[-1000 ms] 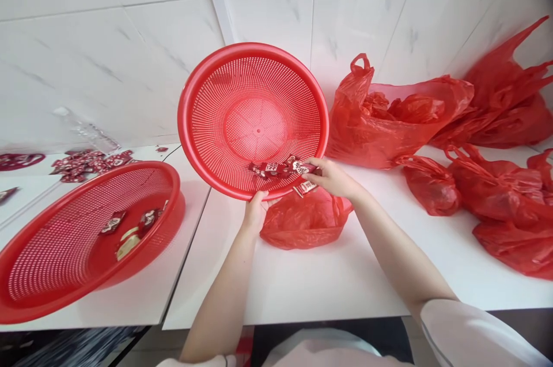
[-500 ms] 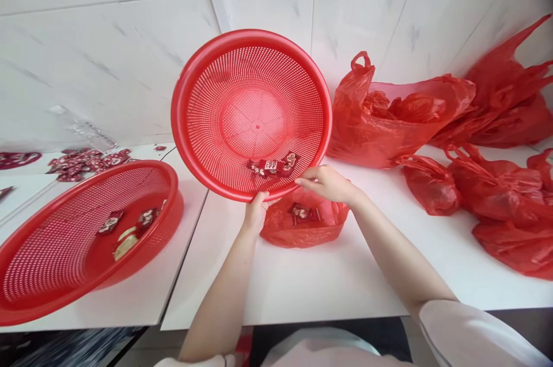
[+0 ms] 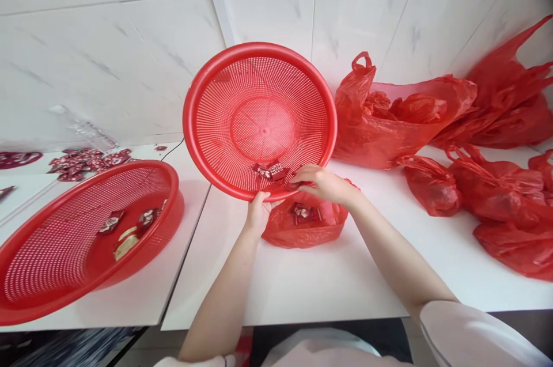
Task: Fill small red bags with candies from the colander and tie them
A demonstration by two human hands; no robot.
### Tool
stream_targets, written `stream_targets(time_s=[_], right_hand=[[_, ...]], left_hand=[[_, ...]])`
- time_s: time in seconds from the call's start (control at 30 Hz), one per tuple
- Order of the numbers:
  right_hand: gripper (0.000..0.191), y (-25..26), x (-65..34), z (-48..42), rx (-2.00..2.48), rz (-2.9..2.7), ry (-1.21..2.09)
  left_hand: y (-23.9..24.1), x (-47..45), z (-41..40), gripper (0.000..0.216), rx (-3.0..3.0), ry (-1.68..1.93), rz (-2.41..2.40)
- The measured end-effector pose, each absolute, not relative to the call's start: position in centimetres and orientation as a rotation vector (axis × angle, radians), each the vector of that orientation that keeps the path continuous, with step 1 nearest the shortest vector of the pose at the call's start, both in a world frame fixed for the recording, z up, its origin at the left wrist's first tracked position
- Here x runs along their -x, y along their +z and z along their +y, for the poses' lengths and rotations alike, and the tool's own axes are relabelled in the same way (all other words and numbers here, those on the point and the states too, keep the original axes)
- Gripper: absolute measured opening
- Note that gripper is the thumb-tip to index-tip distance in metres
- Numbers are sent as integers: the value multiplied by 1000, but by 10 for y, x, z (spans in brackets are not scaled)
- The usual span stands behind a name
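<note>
A red plastic colander is tipped up on its side, its mouth facing me. At its lower rim my left hand is closed, thumb over the edge. Small dark-red printed packets lie inside along the low side. My right hand reaches over the lower right rim, fingers curled together on one of these packets, which is partly hidden by them. Below the rim an open red plastic bag sits on the white table, with a dark-red packet showing in it.
To the left stands a second red colander with a few packets and a pale yellow piece. Behind it lie a pile of red packets and a clear bottle. Several filled red bags occupy the right side against the tiled wall.
The colander has shifted slightly right and its top has dropped a little. My right hand has moved from the rim in over it, onto the packets, which have bunched together.
</note>
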State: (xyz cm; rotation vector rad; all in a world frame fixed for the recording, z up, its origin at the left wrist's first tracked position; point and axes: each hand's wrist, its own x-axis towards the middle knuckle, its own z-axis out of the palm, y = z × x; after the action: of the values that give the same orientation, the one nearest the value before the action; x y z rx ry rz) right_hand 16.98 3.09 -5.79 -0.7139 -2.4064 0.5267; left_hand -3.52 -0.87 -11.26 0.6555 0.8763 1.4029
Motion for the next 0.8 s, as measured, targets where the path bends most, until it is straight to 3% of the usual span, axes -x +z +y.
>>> stream_targets(time_s=[0.2,0.37,0.47,0.63,0.8], right_hand=[[25,-50,-169,26,971,-1885,839],[30,-50,-172,28,898,-1632,1269],[29,-51,-172,28,853,-1669,1361],[38,-48,-170,20,914,-2069,1254],[48,-42,-163,14,1063,-2159,827]], left_hand=[[-116,41,-4,26,-629,1446,861],[-118,42,-4,21,-622,1492,869],[-117,42,-4,23,-614,1491,858],[-113,39,-5,28,-633,1480,844],[-113,37,-8,29,-649,1444,887]])
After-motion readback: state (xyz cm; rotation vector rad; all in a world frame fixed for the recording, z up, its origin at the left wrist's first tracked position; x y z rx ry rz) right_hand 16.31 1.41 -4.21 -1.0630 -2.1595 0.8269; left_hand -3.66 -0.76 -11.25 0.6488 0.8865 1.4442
